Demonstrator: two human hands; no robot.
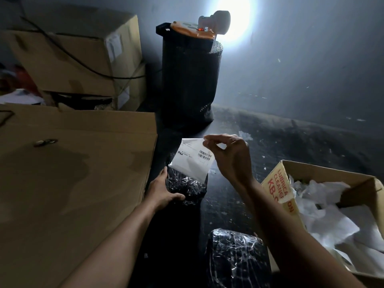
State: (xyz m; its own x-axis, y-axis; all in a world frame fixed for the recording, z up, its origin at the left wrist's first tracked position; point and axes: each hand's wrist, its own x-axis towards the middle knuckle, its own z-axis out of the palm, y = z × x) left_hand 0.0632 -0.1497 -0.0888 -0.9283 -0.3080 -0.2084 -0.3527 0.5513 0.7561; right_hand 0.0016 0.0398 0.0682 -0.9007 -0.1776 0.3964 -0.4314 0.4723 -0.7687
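Dark scuffed floor [239, 202], one lamp [216, 22] at the back, so pretty dim. Left hand [164, 190] was wrapped round the lower left side of the black wrapped parcel [188, 187], thumb across its front. Right hand [228, 159] pinched the white label [191, 163] by its top right corner, thumb and forefinger. The label hung below that pinch, over the parcel's upper end.
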